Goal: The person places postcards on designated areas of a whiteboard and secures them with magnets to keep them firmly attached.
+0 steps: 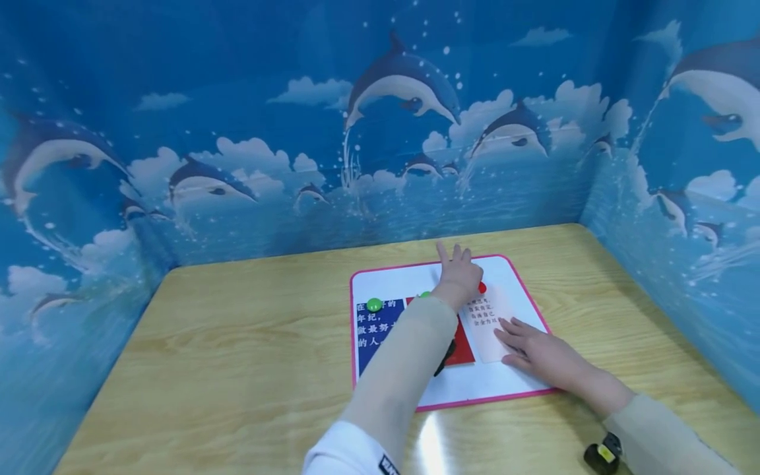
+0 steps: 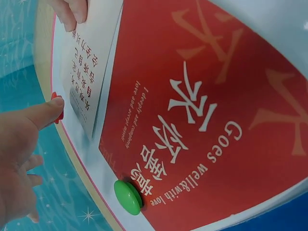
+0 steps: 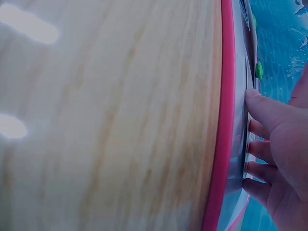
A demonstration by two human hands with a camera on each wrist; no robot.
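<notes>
A pink-edged whiteboard [image 1: 457,390] lies on the table, bearing several printed cards. At its far side my left hand [image 1: 458,276] presses a red magnet [image 1: 482,287] with the thumb, at the top edge of a pale card [image 1: 489,343]. The other left fingers are spread away from the magnet, as the left wrist view shows. My right hand [image 1: 543,355] rests its spread fingertips on the pale card's right side. Beside that card lies a red card [image 2: 192,144] with a green magnet [image 2: 128,197] at its top edge. My left forearm partly covers the red card.
On the board's left is a blue card [image 1: 369,346] under another green magnet [image 1: 375,305]. The wooden table [image 1: 237,356] extends around the board. A blue dolphin-printed curtain [image 1: 267,198] borders the table's back and sides.
</notes>
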